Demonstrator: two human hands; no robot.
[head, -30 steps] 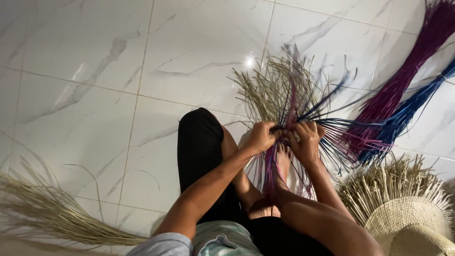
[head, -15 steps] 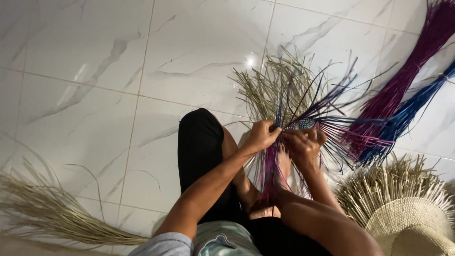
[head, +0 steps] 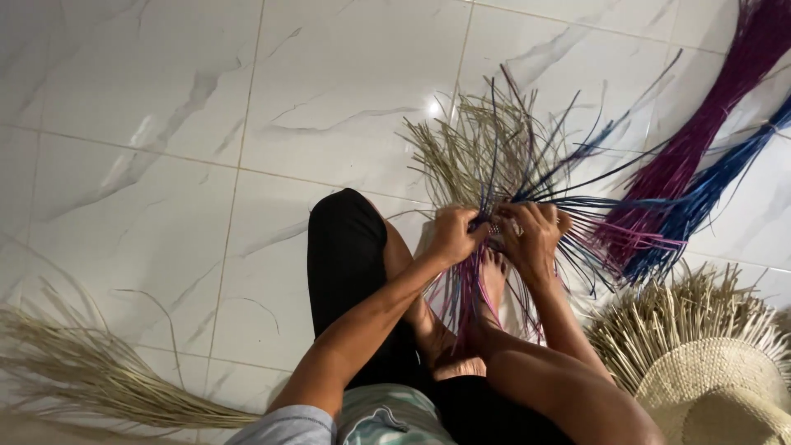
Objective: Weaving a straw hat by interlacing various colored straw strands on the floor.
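My left hand and right hand sit close together ahead of my knees, fingers curled tight, both forearms stretched forward, my bare foot just beneath them.

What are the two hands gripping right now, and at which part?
Both the left hand and the right hand grip a bunch of tan, blue and purple straw strands at its middle, where the strands cross and fan outward.
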